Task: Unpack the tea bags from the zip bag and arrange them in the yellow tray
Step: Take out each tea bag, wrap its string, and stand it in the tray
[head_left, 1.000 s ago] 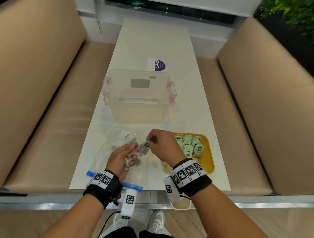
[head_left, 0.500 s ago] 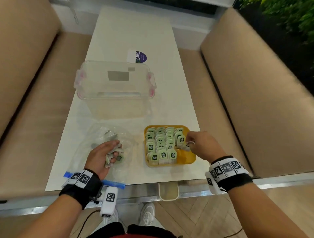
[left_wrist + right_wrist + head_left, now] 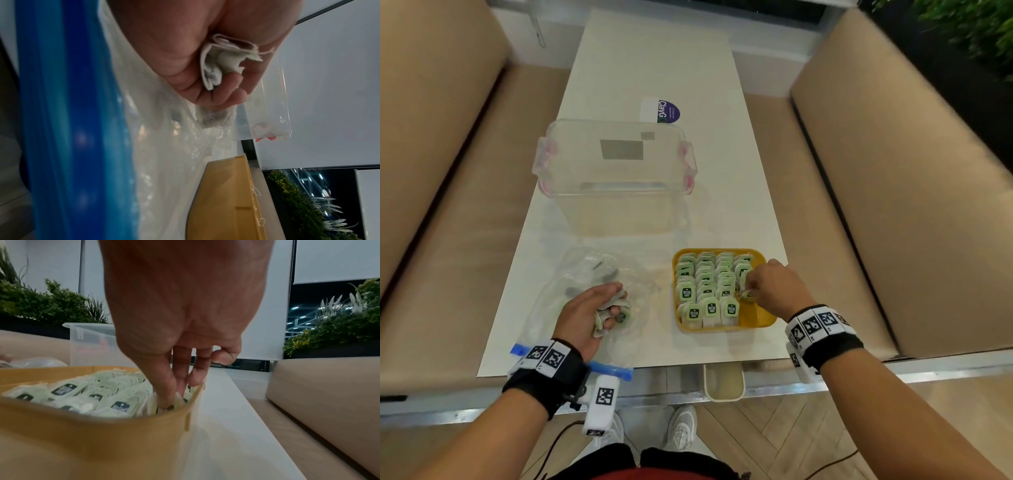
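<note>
- The tea bag (image 3: 748,293) passed over from the left hand a second ago is now down in the yellow tray (image 3: 766,317), right row, right hand (image 3: 777,291) still pinching it.
- Left hand (image 3: 589,317) stays curled round spare bags on the zip bag (image 3: 592,274), so more remain.

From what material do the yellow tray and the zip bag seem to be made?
Yellow tray: probably rigid plastic, matte; even colour, moulded rounded rim with ribs. Zip bag: thin clear plastic film, glossy; it crinkles, shines, and has a blue zip strip.
</note>
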Motion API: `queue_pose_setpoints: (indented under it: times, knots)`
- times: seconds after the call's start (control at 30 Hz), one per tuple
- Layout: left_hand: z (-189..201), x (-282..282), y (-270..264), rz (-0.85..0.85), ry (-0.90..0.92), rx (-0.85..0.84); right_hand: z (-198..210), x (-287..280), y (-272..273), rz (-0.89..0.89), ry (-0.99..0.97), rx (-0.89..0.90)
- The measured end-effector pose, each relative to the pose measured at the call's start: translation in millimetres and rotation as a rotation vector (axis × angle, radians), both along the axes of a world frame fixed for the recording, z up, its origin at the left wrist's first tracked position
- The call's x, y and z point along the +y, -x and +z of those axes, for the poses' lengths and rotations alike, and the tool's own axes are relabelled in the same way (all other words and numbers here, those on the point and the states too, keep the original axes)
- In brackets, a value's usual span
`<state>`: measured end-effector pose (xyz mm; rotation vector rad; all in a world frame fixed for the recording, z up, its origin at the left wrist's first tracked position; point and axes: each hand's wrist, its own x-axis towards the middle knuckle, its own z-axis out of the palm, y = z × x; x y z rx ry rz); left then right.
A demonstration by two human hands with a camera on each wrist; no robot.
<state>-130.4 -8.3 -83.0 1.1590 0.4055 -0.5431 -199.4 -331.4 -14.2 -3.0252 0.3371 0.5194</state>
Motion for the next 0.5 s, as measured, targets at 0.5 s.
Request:
queue_pose_setpoints:
  times: [0.5]
  knots:
    - [4.7,0.7,-0.4,0.004,-0.013,0.006,-3.3,3.1,1.1,-0.07,-0.048,-0.171]
